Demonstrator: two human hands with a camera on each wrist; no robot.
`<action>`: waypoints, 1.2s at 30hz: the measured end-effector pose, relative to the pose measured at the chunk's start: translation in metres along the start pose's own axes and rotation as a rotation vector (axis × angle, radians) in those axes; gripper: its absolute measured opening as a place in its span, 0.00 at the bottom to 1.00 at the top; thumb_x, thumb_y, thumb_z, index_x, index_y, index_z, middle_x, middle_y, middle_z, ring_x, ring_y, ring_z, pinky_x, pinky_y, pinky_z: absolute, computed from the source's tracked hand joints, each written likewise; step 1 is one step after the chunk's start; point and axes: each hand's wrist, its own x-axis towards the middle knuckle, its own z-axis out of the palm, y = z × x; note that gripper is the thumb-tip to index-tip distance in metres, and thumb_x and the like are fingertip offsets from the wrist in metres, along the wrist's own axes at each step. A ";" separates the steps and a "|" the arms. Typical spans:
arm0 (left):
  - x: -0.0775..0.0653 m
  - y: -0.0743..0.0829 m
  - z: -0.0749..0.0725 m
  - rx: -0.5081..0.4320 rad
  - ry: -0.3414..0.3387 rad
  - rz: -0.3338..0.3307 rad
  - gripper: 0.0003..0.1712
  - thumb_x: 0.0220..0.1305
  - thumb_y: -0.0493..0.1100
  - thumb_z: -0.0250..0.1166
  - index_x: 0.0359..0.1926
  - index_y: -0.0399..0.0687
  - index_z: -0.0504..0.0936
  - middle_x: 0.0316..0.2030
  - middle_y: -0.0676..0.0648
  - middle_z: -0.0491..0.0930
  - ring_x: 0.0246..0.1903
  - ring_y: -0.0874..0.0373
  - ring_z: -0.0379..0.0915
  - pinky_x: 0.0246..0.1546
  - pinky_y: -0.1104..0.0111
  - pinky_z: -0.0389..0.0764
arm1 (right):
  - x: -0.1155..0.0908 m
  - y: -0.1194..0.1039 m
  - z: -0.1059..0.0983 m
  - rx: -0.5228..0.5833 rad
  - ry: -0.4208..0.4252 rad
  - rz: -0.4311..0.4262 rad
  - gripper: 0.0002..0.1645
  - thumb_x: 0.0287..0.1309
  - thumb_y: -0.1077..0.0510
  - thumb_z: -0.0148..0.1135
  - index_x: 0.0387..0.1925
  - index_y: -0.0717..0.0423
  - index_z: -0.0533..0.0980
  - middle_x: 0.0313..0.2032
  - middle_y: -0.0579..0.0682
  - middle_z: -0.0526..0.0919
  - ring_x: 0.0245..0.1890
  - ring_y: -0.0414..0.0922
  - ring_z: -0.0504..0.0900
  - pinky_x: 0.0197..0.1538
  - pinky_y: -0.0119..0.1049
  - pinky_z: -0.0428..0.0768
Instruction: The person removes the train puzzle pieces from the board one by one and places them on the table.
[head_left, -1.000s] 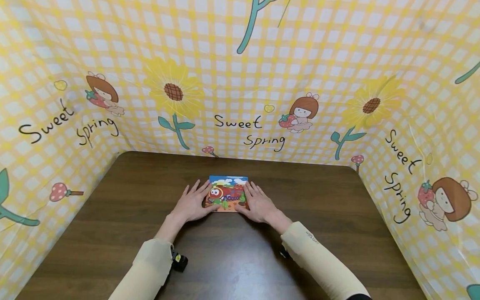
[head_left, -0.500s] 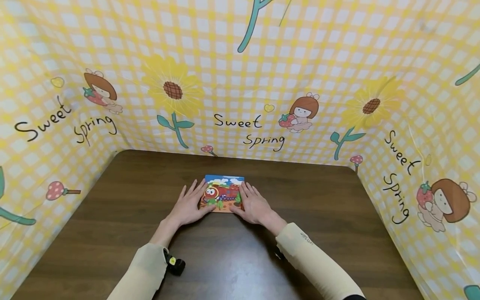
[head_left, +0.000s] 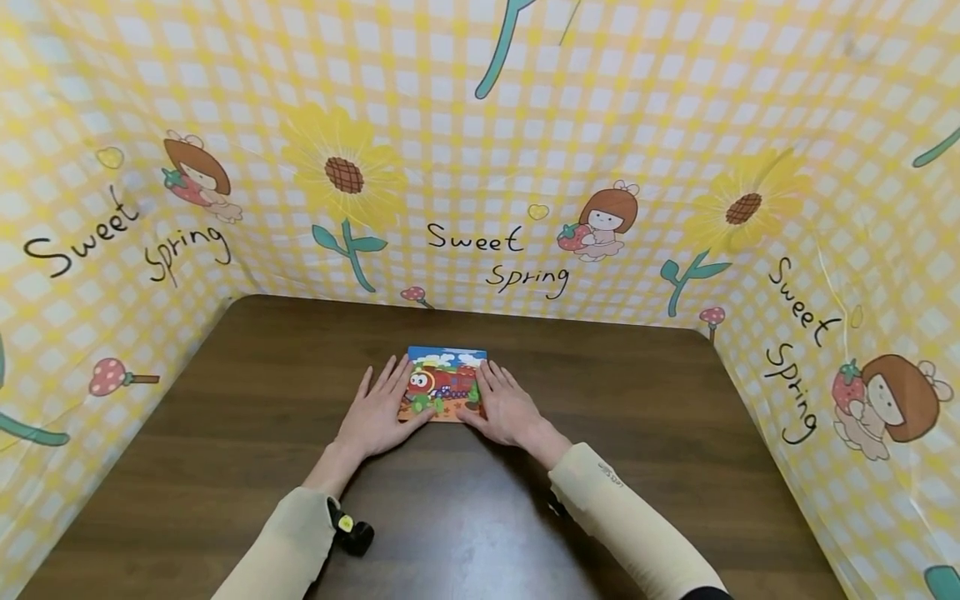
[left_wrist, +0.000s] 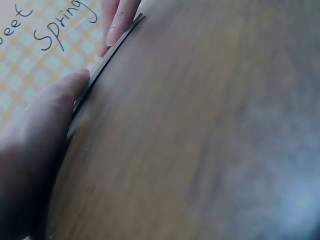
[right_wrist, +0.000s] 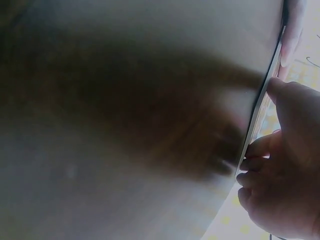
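Observation:
A thin rectangular picture board (head_left: 446,382) lies flat on the table, printed with a red cartoon train, green plants and a blue sky. My left hand (head_left: 375,417) rests along its left side, fingers straight and thumb on the near left corner. On the opposite side my right hand (head_left: 512,410) lies with straight fingers at the edge and its thumb on the near edge. Only the slim near edge of the board shows in both wrist views, with the left thumb (left_wrist: 75,87) and the right thumb (right_wrist: 280,90) right at it.
The brown wooden table (head_left: 637,433) has rounded far corners. Around it on the back and both sides hangs a yellow checked cloth (head_left: 465,150) with sunflowers and lettering. A small black camera (head_left: 354,535) sits at the left wrist.
The board has shifted slightly to the left with both hands at its sides, mostly in the first half second. The hands keep the same pose.

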 end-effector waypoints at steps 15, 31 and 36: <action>0.003 0.002 0.000 0.038 -0.011 -0.017 0.60 0.74 0.78 0.57 0.90 0.46 0.51 0.90 0.45 0.50 0.90 0.44 0.42 0.89 0.39 0.40 | 0.000 0.001 0.001 -0.008 0.019 -0.009 0.56 0.81 0.25 0.46 0.88 0.61 0.52 0.89 0.58 0.52 0.91 0.54 0.50 0.92 0.49 0.51; 0.005 0.003 -0.002 0.017 -0.013 -0.028 0.61 0.73 0.80 0.55 0.90 0.48 0.51 0.90 0.47 0.50 0.91 0.47 0.40 0.90 0.41 0.38 | -0.002 0.017 -0.006 0.207 0.021 -0.052 0.53 0.82 0.32 0.54 0.89 0.58 0.50 0.90 0.57 0.47 0.91 0.59 0.41 0.91 0.63 0.45; 0.003 0.002 -0.001 0.031 -0.020 -0.029 0.61 0.74 0.80 0.55 0.90 0.48 0.51 0.90 0.47 0.49 0.91 0.47 0.40 0.90 0.41 0.39 | -0.001 0.027 -0.003 0.274 0.026 -0.062 0.54 0.82 0.34 0.55 0.89 0.59 0.49 0.90 0.58 0.44 0.91 0.60 0.39 0.90 0.64 0.44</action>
